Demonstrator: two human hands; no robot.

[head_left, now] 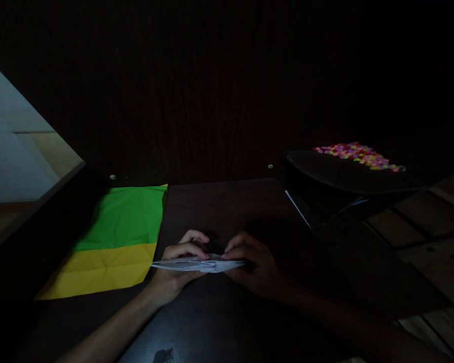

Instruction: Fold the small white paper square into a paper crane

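Left-hand grip: the left hand (170, 283) is closed in a pinch, fingers curled over the top and thumb beneath, on a flat, pointed, many-layered piece of folded white paper (212, 264).
Right-hand grip: the right hand (263, 267), in deep shadow, has its fingers bent and nearly together at the paper's other end.
Folded paper: between both hands, seen almost edge-on, its long tip pointing left; whether it touches the wood below cannot be told.
Under the hands: a dark brown wooden tabletop (215, 212).
Left of the hands: a creased green paper sheet (126, 217) lying over a creased yellow paper sheet (109, 269), which shows along the near side.
Far right: a heap of small pink, red and yellow pieces (359, 155) on a dark, curved-edged surface (325, 169).
Behind: a tall dark wooden panel (196, 91).
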